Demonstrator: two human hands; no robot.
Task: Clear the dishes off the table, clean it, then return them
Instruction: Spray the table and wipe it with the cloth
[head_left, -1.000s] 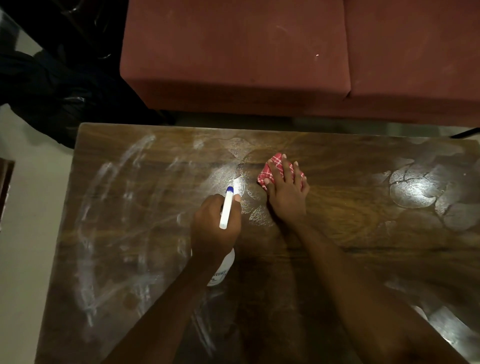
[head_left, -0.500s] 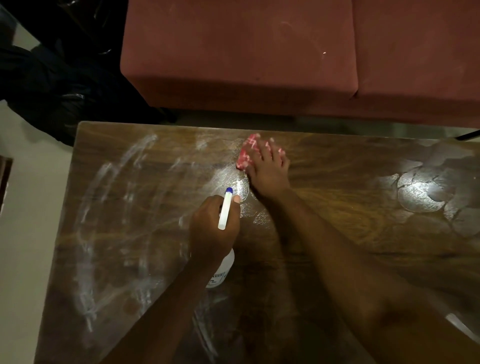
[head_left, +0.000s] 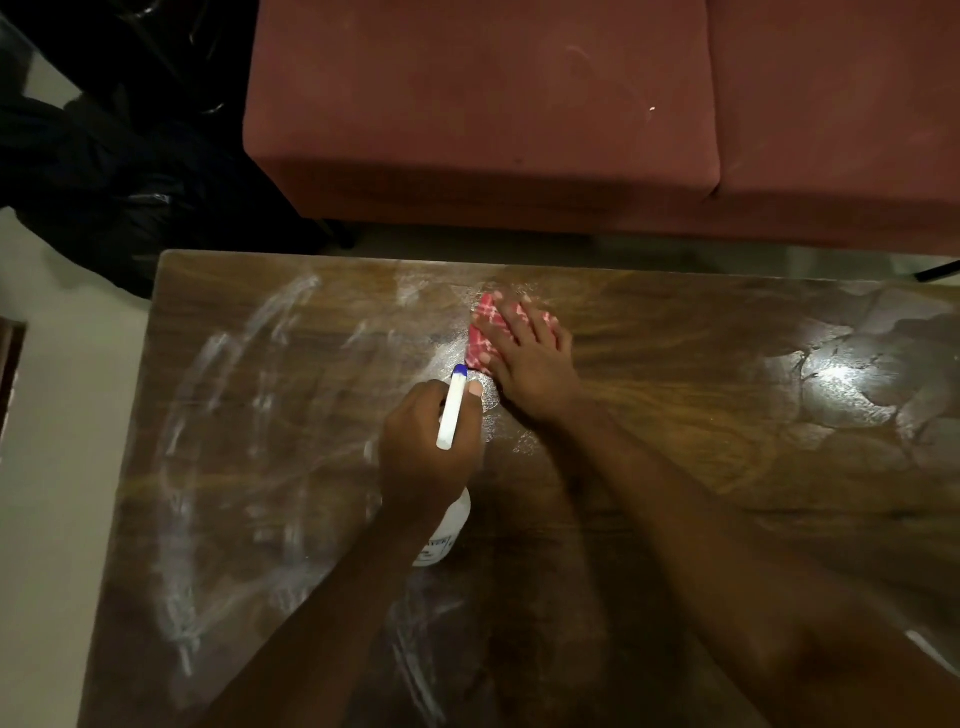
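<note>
One wooden table (head_left: 675, 415), dark and glossy with a strong grain, carries white smeared arcs on its left half and dull, cracked-looking wet patches at the right. There is one cloth (head_left: 485, 317), red with a pale check, lying crumpled near the table's far edge at the middle. The right hand (head_left: 530, 358) presses it flat with straight, spread fingers. The left hand (head_left: 426, 447), just beside it, wraps round one white plastic spray bottle (head_left: 448, 527) with a blue-tipped nozzle. Its label is mostly hidden by the wrist and unreadable. Beyond the table stands a rust-red sofa (head_left: 493, 114) with two soft cushions, cut off at the top. A dark bundle (head_left: 104, 182) on the floor is too dim to identify.
</note>
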